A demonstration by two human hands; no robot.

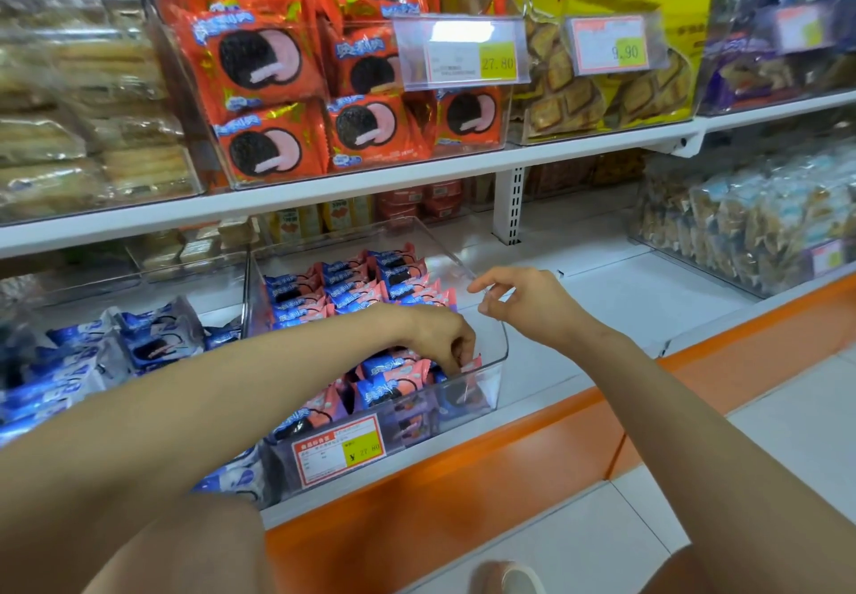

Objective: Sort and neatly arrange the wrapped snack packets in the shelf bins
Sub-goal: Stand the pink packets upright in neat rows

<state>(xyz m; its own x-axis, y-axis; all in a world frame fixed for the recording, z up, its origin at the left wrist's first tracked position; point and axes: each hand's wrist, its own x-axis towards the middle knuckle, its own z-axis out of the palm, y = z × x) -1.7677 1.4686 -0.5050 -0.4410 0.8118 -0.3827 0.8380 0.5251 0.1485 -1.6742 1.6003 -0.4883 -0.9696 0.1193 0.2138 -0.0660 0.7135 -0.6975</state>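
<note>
A shoe tip point(519, 582) shows at the bottom edge, over pale floor tiles, in front of the orange shelf base point(463, 468). On the lower shelf point(625, 302) above it stands a clear plastic bin point(494, 385) with a red-and-yellow price label point(340, 450) on its front wall. The left hand point(442, 339) reaches down into the bin's front right corner, its fingertips pinching the top edge of a pink snack packet point(471, 364) that stands upright against the wall. Loose pink-and-blue packets lie jumbled beside it at the front. The right hand point(523, 299) is at the bin's right wall, thumb and curled fingers apparently gripping the rim, though the clear plastic makes the contact hard to read. At the back of the bin, packets in neat rows point(352, 288) stand on edge. In the next bin to the left lie blue-and-white packets point(92, 357). On the shelf above, a bin holds orange cookie packets point(278, 70), and to its right are yellow biscuit bags point(625, 93), each bin with a price tag.
</note>
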